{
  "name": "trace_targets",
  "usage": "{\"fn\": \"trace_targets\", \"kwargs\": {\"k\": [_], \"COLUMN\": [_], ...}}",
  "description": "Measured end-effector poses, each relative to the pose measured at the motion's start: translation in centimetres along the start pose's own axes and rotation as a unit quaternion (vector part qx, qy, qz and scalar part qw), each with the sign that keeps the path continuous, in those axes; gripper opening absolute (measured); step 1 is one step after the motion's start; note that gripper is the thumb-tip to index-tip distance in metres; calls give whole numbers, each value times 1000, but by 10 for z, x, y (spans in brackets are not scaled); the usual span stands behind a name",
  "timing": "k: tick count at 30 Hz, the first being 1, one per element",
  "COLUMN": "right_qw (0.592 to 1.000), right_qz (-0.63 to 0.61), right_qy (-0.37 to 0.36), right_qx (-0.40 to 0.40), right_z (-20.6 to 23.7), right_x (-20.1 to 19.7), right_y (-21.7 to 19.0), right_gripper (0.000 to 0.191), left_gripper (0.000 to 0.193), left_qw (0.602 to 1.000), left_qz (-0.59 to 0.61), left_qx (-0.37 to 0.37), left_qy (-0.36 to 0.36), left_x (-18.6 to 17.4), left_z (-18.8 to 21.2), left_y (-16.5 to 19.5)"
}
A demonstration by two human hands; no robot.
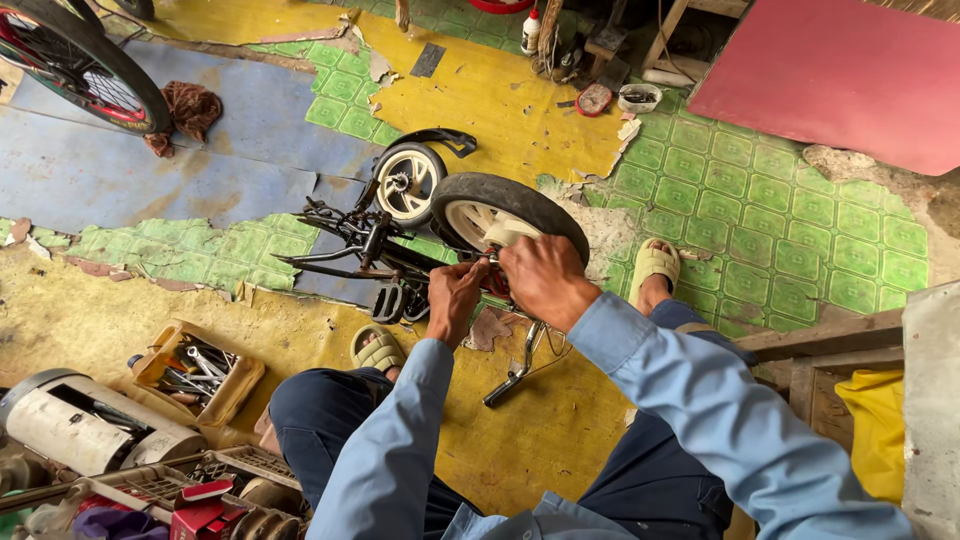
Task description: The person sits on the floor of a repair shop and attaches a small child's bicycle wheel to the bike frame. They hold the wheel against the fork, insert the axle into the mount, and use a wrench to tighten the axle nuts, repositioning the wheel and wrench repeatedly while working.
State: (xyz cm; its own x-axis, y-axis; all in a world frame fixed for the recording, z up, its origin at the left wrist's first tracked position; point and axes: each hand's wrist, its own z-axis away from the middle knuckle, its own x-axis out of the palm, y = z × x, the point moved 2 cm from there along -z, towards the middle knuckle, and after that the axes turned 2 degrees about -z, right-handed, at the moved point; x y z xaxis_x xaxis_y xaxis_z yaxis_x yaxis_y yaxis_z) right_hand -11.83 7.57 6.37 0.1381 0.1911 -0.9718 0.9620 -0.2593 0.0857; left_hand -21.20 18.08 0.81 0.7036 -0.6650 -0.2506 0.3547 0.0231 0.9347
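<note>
Peeling green-yellow floor covering [780, 210] under small bicycle [440, 235]

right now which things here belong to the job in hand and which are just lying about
In hand:
- small overturned black-framed bicycle
- its black-tyred white wheel, at whose hub both hands work
- left hand
- right hand

Lying about:
- open cardboard box of metal spanners
- brown rag
- red flat board
- small white bowl
</note>
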Motion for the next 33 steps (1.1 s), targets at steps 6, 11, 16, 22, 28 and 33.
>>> {"fn": "trace_targets", "kwargs": {"k": [6,11,16,22,28,33], "right_qw": [995,983,991,988,977,928], "right_qz": [55,57,59,-1,-141,-246], "right_qy": [-85,-173,-109,-152,134,247], "right_qx": [-14,10,-45,39,87,131], "right_z": [-28,-43,-26,11,61,61], "right_x": [2,7,14,38,39,49], "right_y": [-19,-24,-8,12,8,-8], "right_gripper": [14,10,16,14,7,13], "left_gripper": [32,30,29,32,29,31], "left_qw": [993,967,968,989,992,997], "left_qz": [117,241,241,141,117,42], "left_qx": [-2,-35,-44,0,43,59], "left_qy": [-31,-71,-61,-34,-13,20], "left_x": [8,13,14,12,17,18], "left_z": [-10,-16,-15,-16,-22,-23], "left_y": [-10,-17,-21,-23,-34,-35]}}
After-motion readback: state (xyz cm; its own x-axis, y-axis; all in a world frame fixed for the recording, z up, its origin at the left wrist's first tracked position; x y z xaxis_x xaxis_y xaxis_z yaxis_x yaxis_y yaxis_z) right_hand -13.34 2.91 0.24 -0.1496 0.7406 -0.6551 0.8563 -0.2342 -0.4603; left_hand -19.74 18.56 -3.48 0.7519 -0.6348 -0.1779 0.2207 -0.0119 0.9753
